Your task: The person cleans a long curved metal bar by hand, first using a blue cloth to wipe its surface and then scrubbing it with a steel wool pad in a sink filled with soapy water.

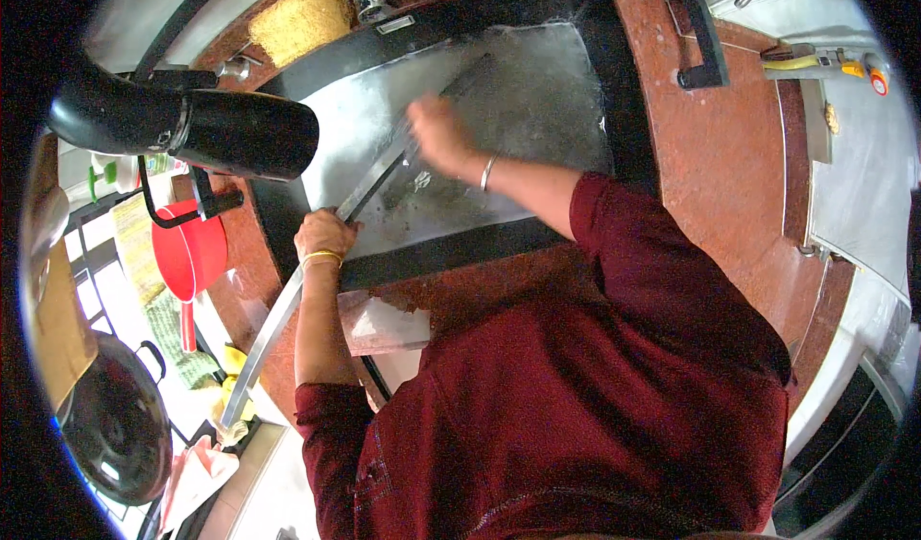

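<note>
My left hand (pixel 325 234) is closed around a long, flat metal strip (pixel 268 331). The strip runs from the lower left, past my left hand, and up over a grey metal surface (pixel 518 101) framed in black. My right hand (pixel 439 133), blurred and with fingers curled, is over the strip's upper part. Whether it touches the strip or holds something small is hidden. The grey surface looks wet and smeared, with small white patches near the strip. A yellow bracelet is on my left wrist and a silver bangle on my right.
A black cylindrical fixture (pixel 245 133) juts in at upper left. Reddish stone counter (pixel 712 151) surrounds the black frame. A yellow mesh scrubber (pixel 306 18) lies behind it. At left are a red pan (pixel 188 249), patterned cloths (pixel 176 331) and a large black pan (pixel 115 425).
</note>
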`<action>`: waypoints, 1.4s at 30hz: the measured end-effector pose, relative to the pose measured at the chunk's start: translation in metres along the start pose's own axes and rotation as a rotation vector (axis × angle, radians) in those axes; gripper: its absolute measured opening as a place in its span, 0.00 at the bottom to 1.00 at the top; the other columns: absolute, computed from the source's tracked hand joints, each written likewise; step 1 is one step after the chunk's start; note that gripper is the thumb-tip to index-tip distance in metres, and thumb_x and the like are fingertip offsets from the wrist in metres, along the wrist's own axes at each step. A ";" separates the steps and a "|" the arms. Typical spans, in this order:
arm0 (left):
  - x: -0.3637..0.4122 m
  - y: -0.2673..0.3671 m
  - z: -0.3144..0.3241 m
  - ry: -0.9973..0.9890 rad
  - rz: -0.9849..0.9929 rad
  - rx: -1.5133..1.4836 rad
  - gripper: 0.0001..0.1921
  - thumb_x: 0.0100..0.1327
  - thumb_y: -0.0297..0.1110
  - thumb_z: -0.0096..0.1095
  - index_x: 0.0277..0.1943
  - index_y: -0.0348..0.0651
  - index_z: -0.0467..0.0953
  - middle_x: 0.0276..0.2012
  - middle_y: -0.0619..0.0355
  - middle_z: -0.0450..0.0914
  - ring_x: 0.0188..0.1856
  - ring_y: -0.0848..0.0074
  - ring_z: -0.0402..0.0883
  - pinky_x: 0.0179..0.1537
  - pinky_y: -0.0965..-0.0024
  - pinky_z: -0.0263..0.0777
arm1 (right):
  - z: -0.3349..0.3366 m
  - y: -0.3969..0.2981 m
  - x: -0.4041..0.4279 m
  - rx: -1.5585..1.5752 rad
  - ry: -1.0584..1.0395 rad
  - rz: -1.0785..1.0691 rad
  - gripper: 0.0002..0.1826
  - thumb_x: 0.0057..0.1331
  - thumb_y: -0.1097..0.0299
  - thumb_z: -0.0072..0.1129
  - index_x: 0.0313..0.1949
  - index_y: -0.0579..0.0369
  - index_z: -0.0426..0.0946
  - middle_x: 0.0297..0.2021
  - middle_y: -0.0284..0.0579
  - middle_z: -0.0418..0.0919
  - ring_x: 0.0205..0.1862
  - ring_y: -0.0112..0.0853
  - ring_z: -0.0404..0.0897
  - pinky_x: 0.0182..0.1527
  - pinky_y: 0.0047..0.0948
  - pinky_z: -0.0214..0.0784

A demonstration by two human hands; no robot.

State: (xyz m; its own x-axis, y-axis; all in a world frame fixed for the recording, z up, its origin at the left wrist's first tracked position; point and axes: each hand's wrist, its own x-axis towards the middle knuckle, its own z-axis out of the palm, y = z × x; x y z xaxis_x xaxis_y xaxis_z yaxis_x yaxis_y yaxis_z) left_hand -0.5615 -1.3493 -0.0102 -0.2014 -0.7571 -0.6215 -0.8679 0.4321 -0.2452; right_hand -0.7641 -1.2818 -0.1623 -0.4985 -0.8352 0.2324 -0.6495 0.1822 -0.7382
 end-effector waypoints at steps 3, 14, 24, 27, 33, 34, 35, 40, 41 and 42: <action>0.006 0.035 -0.025 0.007 0.070 0.034 0.26 0.51 0.55 0.68 0.44 0.40 0.80 0.44 0.47 0.81 0.48 0.60 0.81 0.49 0.64 0.75 | -0.037 0.172 0.057 -0.037 0.500 0.320 0.05 0.60 0.73 0.48 0.35 0.60 0.70 0.36 0.60 0.71 0.44 0.52 0.71 0.47 0.49 0.63; 0.005 0.012 -0.003 0.066 0.050 0.005 0.25 0.52 0.55 0.67 0.45 0.44 0.79 0.44 0.48 0.81 0.48 0.60 0.81 0.50 0.63 0.74 | -0.008 0.055 0.035 -0.193 0.109 0.151 0.06 0.56 0.75 0.47 0.33 0.59 0.71 0.32 0.59 0.74 0.36 0.51 0.74 0.40 0.46 0.66; 0.009 0.014 -0.008 0.066 0.018 0.012 0.19 0.54 0.48 0.64 0.42 0.44 0.81 0.43 0.49 0.82 0.47 0.60 0.81 0.49 0.63 0.75 | -0.030 0.045 0.032 -0.131 0.018 0.091 0.10 0.56 0.75 0.49 0.39 0.61 0.70 0.39 0.56 0.73 0.42 0.49 0.72 0.43 0.47 0.65; 0.012 0.008 0.000 0.082 0.003 -0.004 0.17 0.54 0.45 0.63 0.41 0.42 0.81 0.43 0.49 0.82 0.47 0.61 0.81 0.49 0.63 0.74 | 0.009 -0.072 -0.008 0.218 -0.117 -0.111 0.08 0.55 0.74 0.50 0.36 0.56 0.69 0.33 0.52 0.70 0.40 0.48 0.72 0.43 0.44 0.66; 0.008 0.001 0.004 0.119 0.006 -0.033 0.13 0.54 0.36 0.58 0.41 0.42 0.81 0.42 0.49 0.82 0.46 0.61 0.82 0.48 0.64 0.75 | -0.017 -0.053 0.030 0.214 -0.278 0.344 0.11 0.67 0.66 0.41 0.32 0.58 0.71 0.33 0.58 0.75 0.35 0.51 0.76 0.36 0.48 0.68; 0.007 0.013 -0.009 0.095 0.048 -0.018 0.14 0.54 0.38 0.59 0.42 0.43 0.81 0.43 0.49 0.82 0.46 0.62 0.82 0.48 0.65 0.75 | -0.030 0.006 0.046 0.088 -0.060 0.217 0.11 0.67 0.68 0.40 0.32 0.58 0.71 0.35 0.60 0.75 0.34 0.51 0.77 0.34 0.49 0.68; 0.007 0.012 -0.007 0.092 0.039 -0.024 0.14 0.54 0.38 0.59 0.42 0.43 0.81 0.43 0.49 0.82 0.46 0.62 0.82 0.48 0.65 0.75 | -0.034 0.010 0.046 0.091 -0.068 0.210 0.11 0.67 0.68 0.40 0.32 0.58 0.71 0.35 0.60 0.75 0.34 0.51 0.77 0.34 0.49 0.68; 0.008 0.011 0.000 0.045 -0.005 0.039 0.17 0.56 0.43 0.60 0.45 0.43 0.80 0.45 0.49 0.82 0.48 0.63 0.82 0.49 0.66 0.75 | 0.010 -0.078 -0.015 0.034 -0.136 -0.134 0.09 0.65 0.69 0.42 0.34 0.58 0.70 0.32 0.58 0.73 0.37 0.49 0.73 0.39 0.47 0.66; 0.009 0.007 0.003 0.042 -0.012 0.034 0.17 0.56 0.43 0.60 0.45 0.43 0.80 0.45 0.49 0.82 0.48 0.63 0.82 0.49 0.66 0.75 | 0.012 -0.115 -0.029 0.113 -0.134 -0.210 0.10 0.65 0.67 0.41 0.34 0.58 0.72 0.33 0.59 0.74 0.36 0.50 0.73 0.40 0.49 0.66; 0.010 0.006 0.003 0.052 0.000 0.039 0.17 0.56 0.44 0.60 0.45 0.43 0.80 0.45 0.50 0.81 0.48 0.63 0.81 0.49 0.66 0.75 | 0.011 -0.112 -0.025 0.114 -0.129 -0.213 0.10 0.65 0.67 0.41 0.34 0.58 0.72 0.33 0.59 0.74 0.36 0.50 0.73 0.40 0.49 0.66</action>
State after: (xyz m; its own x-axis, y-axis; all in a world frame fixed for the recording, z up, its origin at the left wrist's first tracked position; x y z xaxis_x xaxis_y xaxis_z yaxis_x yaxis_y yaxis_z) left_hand -0.5673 -1.3524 -0.0201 -0.2254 -0.7809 -0.5826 -0.8498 0.4500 -0.2744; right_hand -0.6727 -1.2867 -0.0928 -0.2754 -0.9090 0.3128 -0.6593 -0.0582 -0.7496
